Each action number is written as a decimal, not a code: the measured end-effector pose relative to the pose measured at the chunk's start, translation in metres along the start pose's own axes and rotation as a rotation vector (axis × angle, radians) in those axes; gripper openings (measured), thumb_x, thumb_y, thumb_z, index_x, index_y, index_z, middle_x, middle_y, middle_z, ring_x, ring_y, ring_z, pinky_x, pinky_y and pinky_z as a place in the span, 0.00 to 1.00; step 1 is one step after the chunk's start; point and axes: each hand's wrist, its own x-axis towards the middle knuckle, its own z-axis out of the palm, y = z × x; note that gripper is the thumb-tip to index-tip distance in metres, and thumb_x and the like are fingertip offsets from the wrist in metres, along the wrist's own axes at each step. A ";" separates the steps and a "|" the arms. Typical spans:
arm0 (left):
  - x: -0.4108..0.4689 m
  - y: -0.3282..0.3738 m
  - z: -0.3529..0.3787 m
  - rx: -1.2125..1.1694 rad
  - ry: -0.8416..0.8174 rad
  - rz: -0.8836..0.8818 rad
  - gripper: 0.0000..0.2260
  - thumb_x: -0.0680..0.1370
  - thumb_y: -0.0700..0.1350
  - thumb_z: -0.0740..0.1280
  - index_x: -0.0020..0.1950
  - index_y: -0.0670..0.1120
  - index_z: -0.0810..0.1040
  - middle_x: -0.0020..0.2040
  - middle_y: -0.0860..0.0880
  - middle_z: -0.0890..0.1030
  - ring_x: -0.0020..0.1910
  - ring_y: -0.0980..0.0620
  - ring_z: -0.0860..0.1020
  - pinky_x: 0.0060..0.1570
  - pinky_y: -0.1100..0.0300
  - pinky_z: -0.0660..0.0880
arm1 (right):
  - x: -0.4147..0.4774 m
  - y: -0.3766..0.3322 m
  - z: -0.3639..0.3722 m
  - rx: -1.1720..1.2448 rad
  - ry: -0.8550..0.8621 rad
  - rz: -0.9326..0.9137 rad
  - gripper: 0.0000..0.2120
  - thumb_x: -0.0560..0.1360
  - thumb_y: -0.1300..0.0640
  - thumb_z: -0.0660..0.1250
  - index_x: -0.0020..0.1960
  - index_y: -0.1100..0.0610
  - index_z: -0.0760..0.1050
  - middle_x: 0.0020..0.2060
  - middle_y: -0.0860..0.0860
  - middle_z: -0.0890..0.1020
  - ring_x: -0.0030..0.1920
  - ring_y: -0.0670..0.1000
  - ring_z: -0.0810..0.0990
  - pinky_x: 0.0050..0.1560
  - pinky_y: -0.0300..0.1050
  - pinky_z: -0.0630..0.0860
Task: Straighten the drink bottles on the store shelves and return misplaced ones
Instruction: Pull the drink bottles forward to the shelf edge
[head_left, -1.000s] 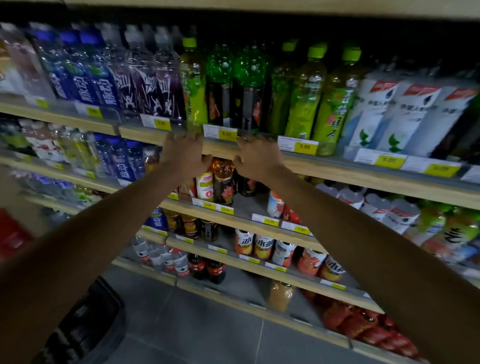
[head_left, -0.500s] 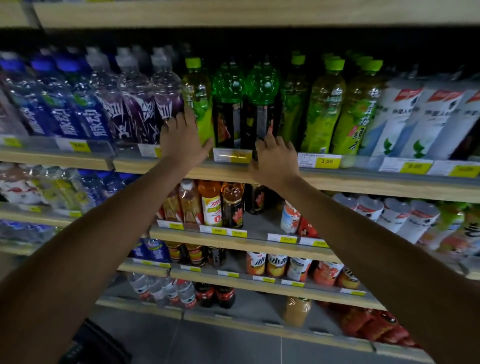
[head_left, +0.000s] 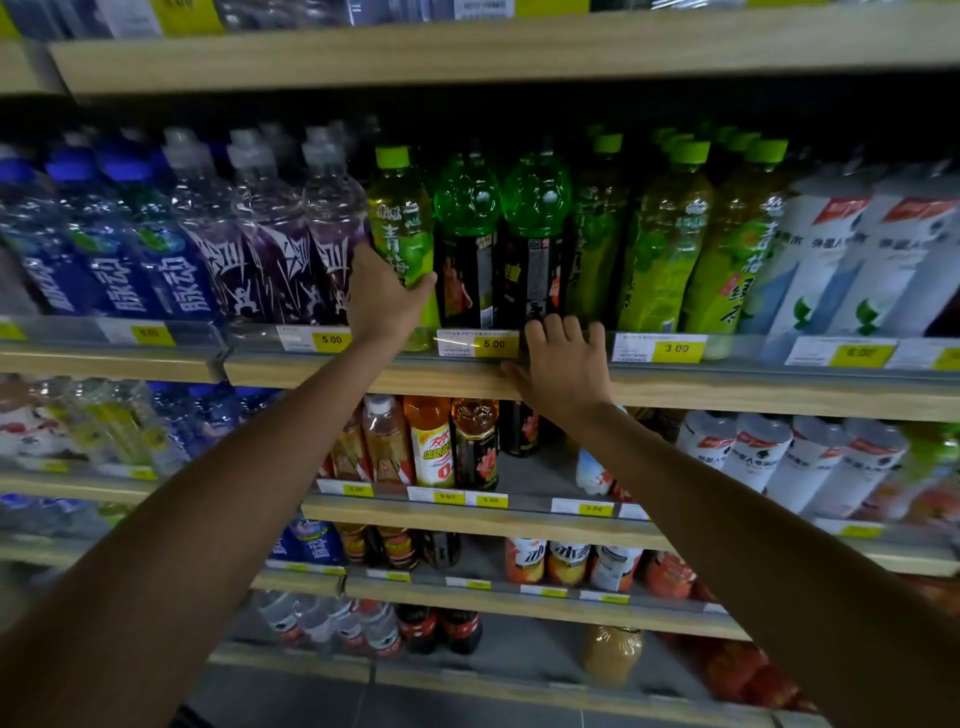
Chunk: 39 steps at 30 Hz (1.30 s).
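Head cam: left grip (head_left: 387, 296) is wrapped round the lower half of a lime-capped yellow-green plastic tea bottle (head_left: 402, 223) on the wooden shelf (head_left: 753, 395), wedged beside purple-label bottles (head_left: 332, 223), probably a stray from the matching row (head_left: 670, 249) above the 3.00 tag (head_left: 675, 348). Right grip (head_left: 563, 364) lies flat and empty on the shelf edge by a 5.00 tag (head_left: 493, 344), likely for balance

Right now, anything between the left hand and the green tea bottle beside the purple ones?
Nothing visible. The left hand grips the green tea bottle low down, fingers slipped between it and the purple bottle, thumb on the side facing the dark bottle.
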 end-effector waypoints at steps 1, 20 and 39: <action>0.001 -0.001 -0.001 0.020 -0.023 -0.010 0.28 0.73 0.53 0.70 0.64 0.38 0.64 0.59 0.40 0.72 0.57 0.44 0.73 0.48 0.53 0.70 | 0.000 0.000 0.000 -0.001 -0.004 -0.001 0.24 0.75 0.41 0.60 0.60 0.60 0.70 0.54 0.58 0.76 0.55 0.59 0.72 0.59 0.56 0.64; -0.052 0.040 -0.037 -0.293 0.077 0.149 0.30 0.74 0.49 0.71 0.70 0.42 0.61 0.64 0.44 0.70 0.62 0.49 0.70 0.58 0.60 0.67 | -0.010 0.020 -0.023 0.138 -0.134 -0.133 0.28 0.77 0.50 0.59 0.74 0.58 0.57 0.65 0.57 0.68 0.65 0.58 0.65 0.68 0.53 0.58; -0.089 0.150 0.061 -0.264 -0.048 0.232 0.28 0.72 0.49 0.72 0.68 0.44 0.65 0.65 0.45 0.66 0.60 0.54 0.68 0.56 0.63 0.66 | -0.061 0.164 -0.033 -0.008 -0.036 0.060 0.17 0.77 0.50 0.57 0.62 0.57 0.68 0.59 0.56 0.72 0.60 0.57 0.69 0.62 0.53 0.63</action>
